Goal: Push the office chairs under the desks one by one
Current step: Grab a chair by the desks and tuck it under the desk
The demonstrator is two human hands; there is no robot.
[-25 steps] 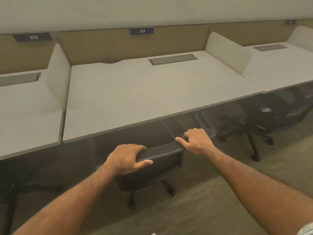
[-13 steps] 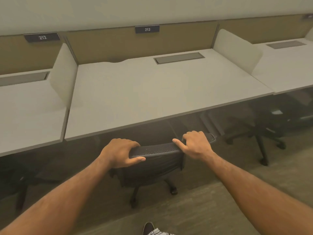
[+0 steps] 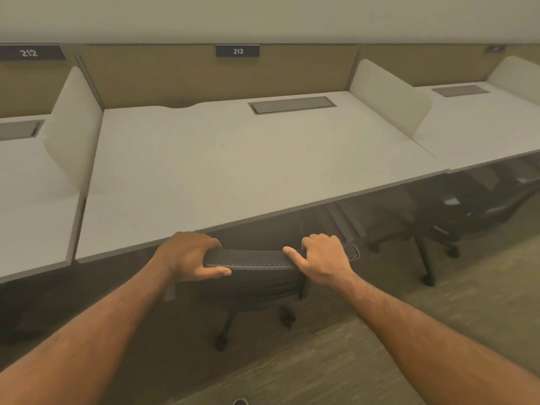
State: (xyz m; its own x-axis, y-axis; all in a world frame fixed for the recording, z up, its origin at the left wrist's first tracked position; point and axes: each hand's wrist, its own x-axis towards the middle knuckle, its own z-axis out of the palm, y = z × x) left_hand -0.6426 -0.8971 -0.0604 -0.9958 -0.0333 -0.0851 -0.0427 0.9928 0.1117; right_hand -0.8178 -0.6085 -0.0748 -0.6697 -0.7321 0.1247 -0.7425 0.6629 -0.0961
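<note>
A black mesh-backed office chair (image 3: 257, 276) stands at the front edge of the pale desk (image 3: 233, 171) labelled 213. Its seat is hidden in the shadow under the desktop; only the top of the backrest and the wheeled base show. My left hand (image 3: 190, 255) grips the left end of the backrest's top rail. My right hand (image 3: 324, 258) grips the right end, with the thumb stretched along the rail. Both of my arms are nearly straight.
A second black chair (image 3: 444, 220) sits under the desk to the right (image 3: 482, 127). Desk 212 (image 3: 26, 200) lies to the left. Pale dividers (image 3: 388, 95) separate the desktops, and a tan partition runs behind. Carpet floor (image 3: 380, 346) spreads to the lower right.
The chair has rolled forward toward the desk, its backrest now close to the desktop's edge. Both hands kept their grip and moved forward with it. The view has shifted closer.
</note>
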